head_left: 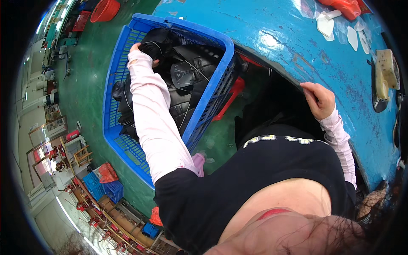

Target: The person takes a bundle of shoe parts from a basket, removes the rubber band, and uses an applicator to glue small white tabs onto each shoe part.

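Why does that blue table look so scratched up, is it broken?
Not broken, but worn. The blue table has paint scraped off in dark patches, mostly near the edge that the right hand grips. White cut pieces lie scattered at its far side. The left hand reaches into the blue crate of jumbled black leather pieces.
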Demonstrator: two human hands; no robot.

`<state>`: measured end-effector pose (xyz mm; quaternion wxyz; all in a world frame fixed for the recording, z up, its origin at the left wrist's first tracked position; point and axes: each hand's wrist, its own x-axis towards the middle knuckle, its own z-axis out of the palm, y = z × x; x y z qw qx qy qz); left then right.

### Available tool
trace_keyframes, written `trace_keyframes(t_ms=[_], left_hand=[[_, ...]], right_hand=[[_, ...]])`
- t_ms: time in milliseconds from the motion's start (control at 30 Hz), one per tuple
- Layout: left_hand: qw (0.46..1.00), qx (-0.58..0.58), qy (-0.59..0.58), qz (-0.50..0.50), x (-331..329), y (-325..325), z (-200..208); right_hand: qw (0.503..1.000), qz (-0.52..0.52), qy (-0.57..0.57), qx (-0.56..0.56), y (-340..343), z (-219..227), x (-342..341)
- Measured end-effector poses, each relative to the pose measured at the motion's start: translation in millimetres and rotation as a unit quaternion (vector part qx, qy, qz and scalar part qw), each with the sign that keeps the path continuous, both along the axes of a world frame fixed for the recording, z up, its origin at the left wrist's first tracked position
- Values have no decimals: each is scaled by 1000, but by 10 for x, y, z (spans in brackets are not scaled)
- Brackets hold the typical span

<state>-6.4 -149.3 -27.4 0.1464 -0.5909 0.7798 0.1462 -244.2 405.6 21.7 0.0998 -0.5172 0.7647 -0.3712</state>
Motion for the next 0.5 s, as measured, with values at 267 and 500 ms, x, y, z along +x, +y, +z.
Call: trace_keyframes(t_ms=[267, 500], left_hand=[[983, -83, 8, -165, 46, -69, 506], [725, 131, 519, 433, -76, 573, 109]], right_hand=[[1000, 15, -11, -10, -25, 18, 33], [999, 3, -47, 3, -4, 27, 22]])
